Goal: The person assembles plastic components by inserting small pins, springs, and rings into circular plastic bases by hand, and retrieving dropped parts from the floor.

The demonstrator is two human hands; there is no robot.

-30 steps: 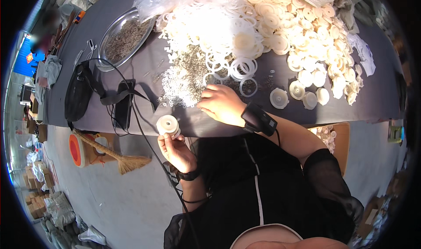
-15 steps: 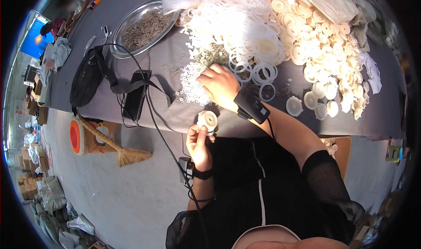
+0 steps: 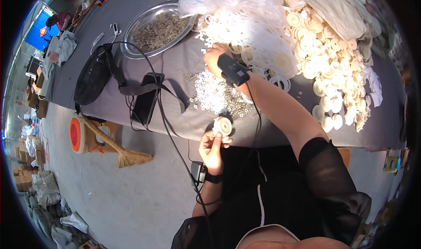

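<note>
My left hand [image 3: 212, 150] grips a cream round plastic part [image 3: 222, 126] with stepped rings, held upright between thumb and fingers at the table's front edge. Farther forward, my right hand [image 3: 215, 58] reaches over to small white plastic pieces [image 3: 202, 37] at the left edge of a large heap of white rings [image 3: 245, 34]. Its fingers are bent together at the tips; whatever they pinch is too small to make out. Below that hand lie small white washers [image 3: 208, 89], and beside them small metal springs or clips [image 3: 239, 105].
A metal tray [image 3: 127, 51] of small metal pieces stands at the far left. Nearer are a black pouch [image 3: 93, 76], a phone [image 3: 147, 100] and a cable crossing to my left arm. Cream round parts [image 3: 329, 73] are piled at right. A straw broom [image 3: 131, 158] leans below the table.
My right hand has moved forward, from the washers to the small white pieces by the heap. My left hand still holds the cream part. The whole view has shifted a little.
</note>
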